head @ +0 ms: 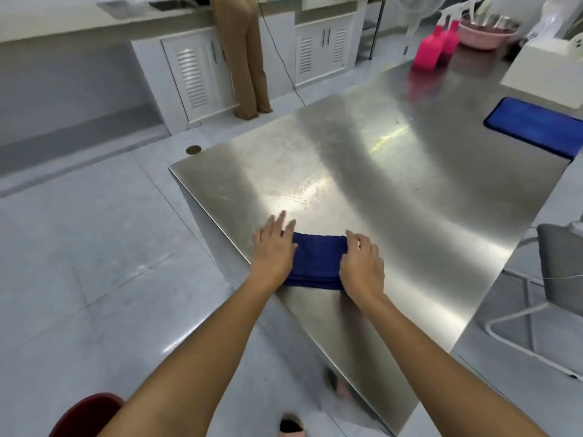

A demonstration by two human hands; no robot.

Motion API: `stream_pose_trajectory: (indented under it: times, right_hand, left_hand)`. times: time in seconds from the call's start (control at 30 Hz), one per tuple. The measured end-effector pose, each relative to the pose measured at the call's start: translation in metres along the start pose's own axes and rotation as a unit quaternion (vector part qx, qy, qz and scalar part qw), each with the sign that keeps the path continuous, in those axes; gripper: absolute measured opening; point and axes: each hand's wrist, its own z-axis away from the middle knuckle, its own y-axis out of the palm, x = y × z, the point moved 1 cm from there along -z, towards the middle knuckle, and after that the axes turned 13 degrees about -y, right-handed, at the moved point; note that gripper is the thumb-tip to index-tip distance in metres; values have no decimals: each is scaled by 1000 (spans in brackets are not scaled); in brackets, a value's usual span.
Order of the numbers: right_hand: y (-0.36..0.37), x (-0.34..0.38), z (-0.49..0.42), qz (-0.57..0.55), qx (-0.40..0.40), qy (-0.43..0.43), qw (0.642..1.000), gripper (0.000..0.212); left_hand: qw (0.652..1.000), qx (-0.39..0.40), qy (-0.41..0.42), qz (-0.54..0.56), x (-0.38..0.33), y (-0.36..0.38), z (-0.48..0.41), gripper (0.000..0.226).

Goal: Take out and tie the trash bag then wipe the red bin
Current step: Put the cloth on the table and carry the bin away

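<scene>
A folded dark blue cloth (317,260) lies near the left edge of a steel table (394,190). My left hand (273,247) rests flat on the cloth's left end with its fingers spread. On the cloth's right end sits my right hand (362,263), its fingers curled over the edge. The red bin (85,416) shows only as a dark red rim on the floor at the bottom left, partly behind my left forearm. No trash bag is in view.
Two pink spray bottles (437,47) and a pink basin (487,34) stand at the table's far end. A second blue cloth (536,126) lies at the right edge. A person (243,55) stands at the far counter. A grey chair (558,279) is right of the table.
</scene>
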Motion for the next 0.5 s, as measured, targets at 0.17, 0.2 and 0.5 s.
stream_pose_trajectory:
  times: [0.17, 0.2, 0.5]
  right_hand:
    - [17, 0, -2, 144, 166, -162, 962, 75]
    - [22, 0, -2, 151, 177, -162, 959, 83]
    - [2, 38, -27, 186, 89, -157, 966, 41]
  left_hand:
    - [991, 91, 50, -89, 9, 24, 12, 63]
    - [991, 88, 46, -87, 11, 26, 13, 63]
    - [997, 37, -14, -67, 51, -1, 23, 58]
